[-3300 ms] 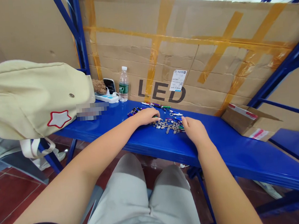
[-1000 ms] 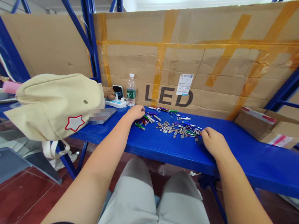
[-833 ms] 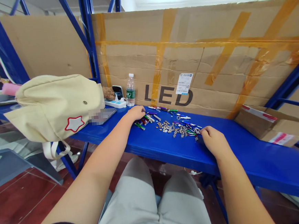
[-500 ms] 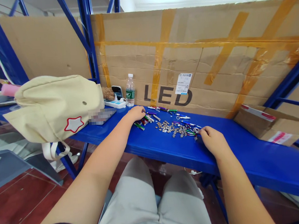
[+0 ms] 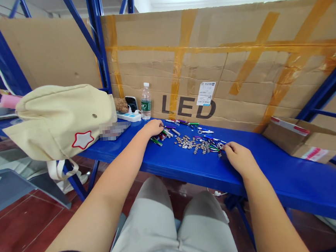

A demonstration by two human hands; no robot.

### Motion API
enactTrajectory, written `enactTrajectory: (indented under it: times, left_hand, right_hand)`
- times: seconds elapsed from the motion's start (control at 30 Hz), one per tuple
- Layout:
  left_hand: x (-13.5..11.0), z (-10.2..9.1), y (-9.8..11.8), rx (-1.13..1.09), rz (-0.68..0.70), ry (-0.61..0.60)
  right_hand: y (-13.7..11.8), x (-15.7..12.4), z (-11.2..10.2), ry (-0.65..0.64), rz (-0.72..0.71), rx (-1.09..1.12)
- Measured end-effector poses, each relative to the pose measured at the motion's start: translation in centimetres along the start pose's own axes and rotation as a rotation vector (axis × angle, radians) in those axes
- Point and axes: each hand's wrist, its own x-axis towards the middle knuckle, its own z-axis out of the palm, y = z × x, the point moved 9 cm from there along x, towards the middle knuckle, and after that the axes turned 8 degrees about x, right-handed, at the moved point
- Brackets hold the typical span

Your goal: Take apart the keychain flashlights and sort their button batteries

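On the blue shelf (image 5: pixel 264 172) lies a pile of small silver button cells (image 5: pixel 190 143) with coloured keychain flashlights (image 5: pixel 163 134) and carabiner clips (image 5: pixel 214 145) around it. My left hand (image 5: pixel 153 127) rests palm down on the left bunch of flashlights, fingers curled over them. My right hand (image 5: pixel 239 159) sits at the right end of the pile, fingers bent and pinched at the clips; what they hold is hidden.
A cream bag with a red star (image 5: pixel 59 119) fills the shelf's left end. Behind it stand a water bottle (image 5: pixel 146 101), a power strip (image 5: pixel 129 116) and a phone (image 5: pixel 131 104). A taped "LED" carton (image 5: pixel 223 59) backs the shelf; an open box (image 5: pixel 299 139) sits right.
Since 3.3 s ago my left hand slid left onto the flashlights and my right hand moved to the pile's right end. Over the last second both hands stay nearly still.
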Motion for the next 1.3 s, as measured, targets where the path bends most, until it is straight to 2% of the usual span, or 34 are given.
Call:
enactTrajectory:
  times: [0.3,0.5,0.8,0.9,1.13,1.3]
  left_hand:
    - [0.0,-0.2,0.2,-0.002,0.026,0.033]
    - [-0.4,-0.8,1.4,-0.025,0.148,0.056]
    - [-0.5,-0.1,1.8,0.014,0.267,0.016]
    - [-0.5,-0.2,2.3,0.037,0.296,0.022]
    - [-0.4,-0.4,3.2,0.111,0.310,0.036]
    - [-0.4,-0.5,3.4,0.155,0.302,0.053]
  right_hand:
    - [0.1,0.0,0.1,-0.014,0.004,-0.007]
    - [0.1,0.0,0.2,-0.005,-0.007,-0.014]
    - [-0.3,0.1,0.1,0.019,-0.071,-0.024]
    - [-1.6,-0.2,0.4,0.013,-0.138,-0.031]
    - [-7.1,-2.1,2.4,-0.058,-0.415,-0.079]
    - [-8.0,-2.6,2.6,-0.069,-0.479,-0.099]
